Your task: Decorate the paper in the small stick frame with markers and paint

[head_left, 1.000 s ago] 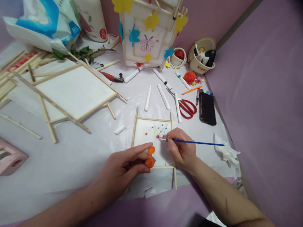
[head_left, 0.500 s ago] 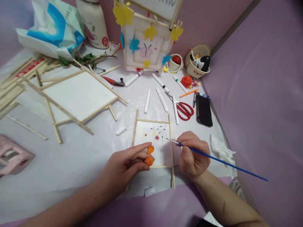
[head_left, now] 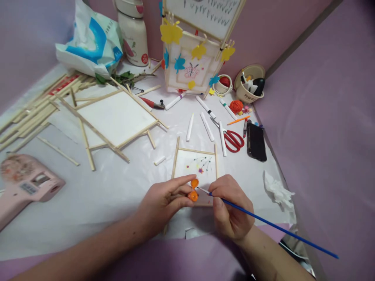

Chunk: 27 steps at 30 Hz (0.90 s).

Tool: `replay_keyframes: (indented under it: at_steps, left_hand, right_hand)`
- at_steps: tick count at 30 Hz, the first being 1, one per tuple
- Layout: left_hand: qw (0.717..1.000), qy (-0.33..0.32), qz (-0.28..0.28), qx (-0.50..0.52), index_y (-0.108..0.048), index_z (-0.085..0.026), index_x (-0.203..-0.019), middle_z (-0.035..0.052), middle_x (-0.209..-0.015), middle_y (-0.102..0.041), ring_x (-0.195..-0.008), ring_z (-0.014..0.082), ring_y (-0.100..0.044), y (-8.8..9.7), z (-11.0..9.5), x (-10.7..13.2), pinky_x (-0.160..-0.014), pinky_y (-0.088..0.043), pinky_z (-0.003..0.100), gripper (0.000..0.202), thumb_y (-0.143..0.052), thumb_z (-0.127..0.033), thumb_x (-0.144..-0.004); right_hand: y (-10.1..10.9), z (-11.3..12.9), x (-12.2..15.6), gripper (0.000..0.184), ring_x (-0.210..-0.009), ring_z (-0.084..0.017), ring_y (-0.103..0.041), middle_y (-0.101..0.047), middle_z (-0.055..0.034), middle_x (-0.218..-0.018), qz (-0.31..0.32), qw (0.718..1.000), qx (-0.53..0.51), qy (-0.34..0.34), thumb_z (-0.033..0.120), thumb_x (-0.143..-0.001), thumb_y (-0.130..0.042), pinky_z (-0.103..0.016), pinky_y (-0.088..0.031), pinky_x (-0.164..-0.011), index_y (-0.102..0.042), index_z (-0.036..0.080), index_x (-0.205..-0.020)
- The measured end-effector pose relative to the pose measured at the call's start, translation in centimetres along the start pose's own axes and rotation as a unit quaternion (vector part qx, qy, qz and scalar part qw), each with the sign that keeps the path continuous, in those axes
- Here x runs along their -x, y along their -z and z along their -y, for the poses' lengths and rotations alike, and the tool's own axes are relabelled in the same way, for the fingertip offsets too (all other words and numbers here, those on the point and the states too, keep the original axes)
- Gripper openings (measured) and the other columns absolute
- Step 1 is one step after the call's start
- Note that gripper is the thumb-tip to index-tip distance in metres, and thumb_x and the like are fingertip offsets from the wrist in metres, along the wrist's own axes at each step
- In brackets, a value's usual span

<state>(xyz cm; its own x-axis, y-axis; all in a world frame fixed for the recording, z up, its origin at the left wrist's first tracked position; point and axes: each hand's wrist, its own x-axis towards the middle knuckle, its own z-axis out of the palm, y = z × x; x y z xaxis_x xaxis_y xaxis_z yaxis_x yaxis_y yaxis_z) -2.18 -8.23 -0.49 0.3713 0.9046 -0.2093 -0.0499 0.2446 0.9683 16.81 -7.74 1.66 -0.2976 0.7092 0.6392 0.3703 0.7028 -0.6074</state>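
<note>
Between the thumb and fingers of my left hand (head_left: 164,203) is a small orange paint pot (head_left: 193,196), its lid flipped open. My right hand (head_left: 233,207) grips a thin blue paintbrush (head_left: 272,225) near its bristles, the long handle slanting down to the right. The brush tip is right beside the paint pot; whether it touches cannot be told. Under both hands lies a wood-framed white panel (head_left: 183,175) with a painted spray of stems and small flowers (head_left: 200,170). My hands cover part of its lower half.
Several white markers (head_left: 207,127), red-handled scissors (head_left: 234,141) and a black phone (head_left: 256,141) lie beyond my right hand. A decorated paper lantern (head_left: 191,58) stands at the back. Left are a larger framed panel (head_left: 117,117), wooden sticks (head_left: 38,105) and a pink glue-gun-like device (head_left: 32,179). Crumpled tissue (head_left: 278,188) lies right.
My right hand has brought the paintbrush down and left, from above the panel's right edge to the paint pot. My left hand still holds the pot. The camera view has shifted left.
</note>
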Motion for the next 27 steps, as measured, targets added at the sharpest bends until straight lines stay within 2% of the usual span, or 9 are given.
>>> replay_keyframes:
  at_steps: [7,14,17,22,24,27]
  left_hand:
    - [1.000,0.002,0.008,-0.002,-0.061,-0.017,-0.128,0.0001,-0.095,-0.077,-0.089,0.0141,-0.071,0.0,0.0,0.0,-0.087,-0.055,0.024,0.047,-0.065,-0.019,-0.081]
    - [1.000,0.006,0.003,0.004,-0.063,-0.019,-0.127,-0.0003,-0.094,-0.077,-0.089,0.0157,-0.072,0.0,-0.2,0.0,-0.087,-0.056,0.027,0.046,-0.066,-0.020,-0.081]
    - [1.000,0.006,0.001,0.006,-0.064,-0.019,-0.125,0.0003,-0.094,-0.077,-0.088,0.0156,-0.072,0.0,0.0,0.0,-0.086,-0.057,0.026,0.046,-0.067,-0.018,-0.079]
    - [0.999,0.015,-0.013,0.027,-0.065,-0.019,-0.125,0.0008,-0.093,-0.076,-0.084,0.0149,-0.072,0.0,0.3,0.1,-0.080,-0.058,0.024,0.047,-0.068,-0.019,-0.079]
    - [0.999,0.026,-0.014,0.018,-0.066,-0.020,-0.125,0.0009,-0.094,-0.077,-0.083,0.0145,-0.072,0.0,0.1,0.1,-0.079,-0.058,0.023,0.047,-0.068,-0.018,-0.079]
    - [0.999,0.041,-0.013,0.011,-0.066,-0.019,-0.125,0.0007,-0.091,-0.077,-0.082,0.0151,-0.072,0.1,-0.3,0.1,-0.078,-0.059,0.024,0.048,-0.067,-0.017,-0.078]
  right_hand:
    - [0.0,0.3,-0.2,0.022,-0.063,-0.018,-0.055,-0.063,-0.0037,-0.076,0.008,1.000,0.010,-0.001,0.006,-0.080,-0.049,-0.035,-0.043,-0.057,-0.056,0.021,-0.095]
    - [-0.1,0.1,-0.1,0.022,-0.063,-0.017,-0.055,-0.062,-0.0029,-0.075,0.022,1.000,0.007,-0.006,0.005,-0.079,-0.049,-0.035,-0.043,-0.057,-0.057,0.021,-0.093]
    - [0.0,0.0,0.2,0.022,-0.063,-0.017,-0.055,-0.062,-0.0030,-0.075,-0.003,1.000,-0.011,-0.002,0.007,-0.080,-0.049,-0.035,-0.043,-0.057,-0.058,0.020,-0.095]
    - [0.2,-1.0,0.4,0.020,-0.066,-0.019,-0.058,-0.061,-0.0036,-0.076,-0.106,0.994,-0.022,-0.027,0.008,-0.084,-0.049,-0.036,-0.045,-0.058,-0.061,0.021,-0.096]
    - [0.3,-1.8,0.4,0.018,-0.069,-0.019,-0.058,-0.061,-0.0037,-0.077,-0.106,0.993,0.004,-0.058,0.008,-0.086,-0.050,-0.036,-0.045,-0.060,-0.061,0.021,-0.094]
    - [0.3,-2.8,0.3,0.013,-0.069,-0.018,-0.058,-0.061,-0.0029,-0.076,-0.072,0.991,0.048,-0.098,0.010,-0.087,-0.052,-0.034,-0.045,-0.061,-0.059,0.021,-0.089]
